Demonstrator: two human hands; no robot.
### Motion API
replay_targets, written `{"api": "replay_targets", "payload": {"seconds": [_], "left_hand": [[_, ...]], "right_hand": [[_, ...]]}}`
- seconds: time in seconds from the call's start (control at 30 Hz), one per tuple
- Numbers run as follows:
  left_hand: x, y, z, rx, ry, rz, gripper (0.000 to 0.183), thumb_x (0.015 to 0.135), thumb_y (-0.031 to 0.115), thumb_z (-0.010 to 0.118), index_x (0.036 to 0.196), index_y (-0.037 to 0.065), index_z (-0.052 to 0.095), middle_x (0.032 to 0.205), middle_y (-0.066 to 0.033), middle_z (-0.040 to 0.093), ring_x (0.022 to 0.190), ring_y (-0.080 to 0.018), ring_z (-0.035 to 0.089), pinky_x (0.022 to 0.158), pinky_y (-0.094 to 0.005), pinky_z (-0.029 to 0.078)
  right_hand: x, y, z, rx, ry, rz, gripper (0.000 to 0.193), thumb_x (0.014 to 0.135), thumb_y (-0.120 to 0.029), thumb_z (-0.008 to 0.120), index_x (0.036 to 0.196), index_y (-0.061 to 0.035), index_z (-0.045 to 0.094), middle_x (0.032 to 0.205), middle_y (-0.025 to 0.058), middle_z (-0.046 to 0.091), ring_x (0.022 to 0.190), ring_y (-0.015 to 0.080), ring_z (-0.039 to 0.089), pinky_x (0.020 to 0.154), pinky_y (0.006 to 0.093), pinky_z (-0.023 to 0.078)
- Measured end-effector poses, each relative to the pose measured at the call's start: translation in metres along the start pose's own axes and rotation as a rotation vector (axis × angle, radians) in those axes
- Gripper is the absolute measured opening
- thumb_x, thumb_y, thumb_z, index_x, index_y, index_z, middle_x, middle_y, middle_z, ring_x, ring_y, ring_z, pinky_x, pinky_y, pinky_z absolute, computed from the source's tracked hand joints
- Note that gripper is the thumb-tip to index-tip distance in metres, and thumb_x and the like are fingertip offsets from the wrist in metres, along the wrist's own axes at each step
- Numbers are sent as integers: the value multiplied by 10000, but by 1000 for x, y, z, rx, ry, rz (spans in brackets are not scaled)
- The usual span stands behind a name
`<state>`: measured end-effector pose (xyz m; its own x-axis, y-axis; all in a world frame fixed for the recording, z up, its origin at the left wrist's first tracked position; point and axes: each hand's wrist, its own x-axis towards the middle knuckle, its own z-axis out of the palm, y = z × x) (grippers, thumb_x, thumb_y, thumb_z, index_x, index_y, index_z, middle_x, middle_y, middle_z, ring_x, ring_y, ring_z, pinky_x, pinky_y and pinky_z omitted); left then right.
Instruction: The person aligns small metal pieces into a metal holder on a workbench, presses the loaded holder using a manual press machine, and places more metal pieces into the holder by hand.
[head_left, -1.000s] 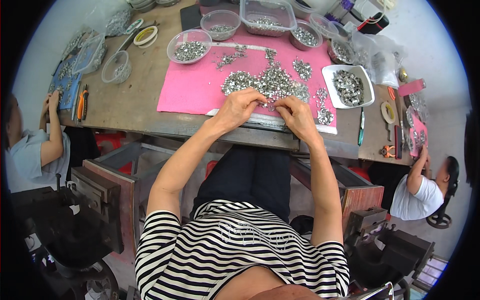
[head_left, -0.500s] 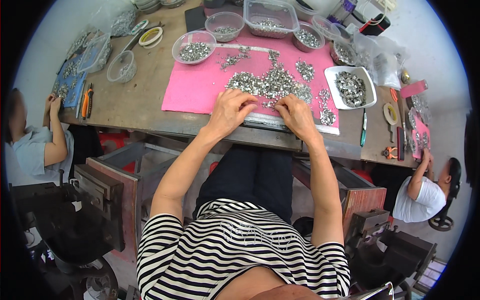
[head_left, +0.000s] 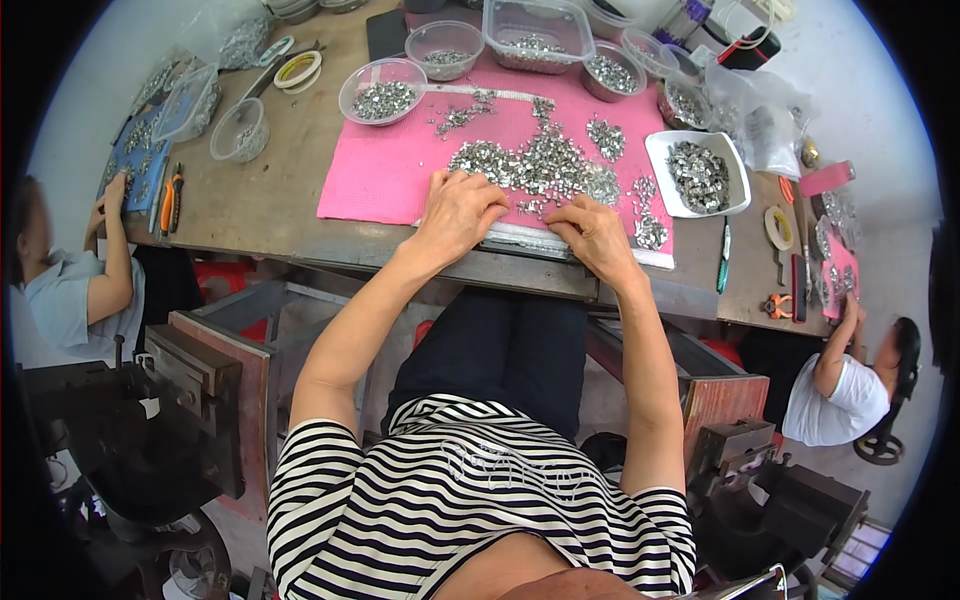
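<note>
A heap of small silvery metal parts point(head_left: 540, 165) lies on a pink mat point(head_left: 385, 170) on the wooden workbench. My left hand point(head_left: 458, 212) rests palm down at the near edge of the heap, fingers bent over some parts. My right hand point(head_left: 597, 235) sits just to its right, fingers curled onto a clear strip point(head_left: 530, 237) along the mat's front edge. Whether either hand pinches a part is hidden by the fingers.
Clear bowls point(head_left: 382, 92) and tubs point(head_left: 530, 32) of metal parts line the mat's far side; a white square dish point(head_left: 697, 173) stands right. Tape rolls point(head_left: 298, 70), pliers point(head_left: 170, 200) and pens lie about. One seated person point(head_left: 70, 280) works left, another point(head_left: 845, 375) right. Metal vises flank my knees.
The view has shifted so the bench sits a little lower in the picture. Both hands stay at the heap's near edge, with only slight finger movement.
</note>
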<state>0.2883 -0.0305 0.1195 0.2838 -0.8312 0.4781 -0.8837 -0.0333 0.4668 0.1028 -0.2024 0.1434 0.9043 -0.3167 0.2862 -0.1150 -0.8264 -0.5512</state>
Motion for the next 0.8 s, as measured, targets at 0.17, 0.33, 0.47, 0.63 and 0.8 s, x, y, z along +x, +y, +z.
{"api": "replay_targets", "payload": {"seconds": [0.17,0.33,0.47,0.63,0.8], "left_hand": [[2,3,-2,36,-41,43,34,880,136,720,906,114,725,856,-42,645,901,-243,589,914,-420,377],[2,12,-6,-34,-92,27,67,913,98,676,967,61,664,897,-76,657,910,-262,607,890,-411,410],[-10,38,-9,-345,-92,-78,72,938,88,651,982,34,635,890,-106,636,869,-288,603,822,-404,457],[-20,48,10,-419,-15,-68,82,916,35,659,987,11,625,939,-117,636,907,-300,606,830,-401,474],[-24,46,18,-404,16,-44,93,903,8,665,979,-3,613,981,-127,640,932,-313,614,829,-407,488]], "right_hand": [[1,4,1,74,-21,16,125,871,-60,749,992,-54,780,820,111,665,717,262,651,653,390,508],[1,2,-1,-39,-26,-41,119,876,-54,740,988,-52,779,822,117,667,736,270,661,664,397,514],[2,6,1,23,-16,-17,121,873,-52,738,989,-51,773,819,115,664,745,275,662,660,393,512],[3,7,0,24,-3,-74,109,874,-57,735,979,-40,761,822,122,661,738,288,659,655,399,510],[1,4,-1,-15,-12,-33,75,864,-58,736,929,-22,739,811,135,641,738,316,652,658,417,507]]}}
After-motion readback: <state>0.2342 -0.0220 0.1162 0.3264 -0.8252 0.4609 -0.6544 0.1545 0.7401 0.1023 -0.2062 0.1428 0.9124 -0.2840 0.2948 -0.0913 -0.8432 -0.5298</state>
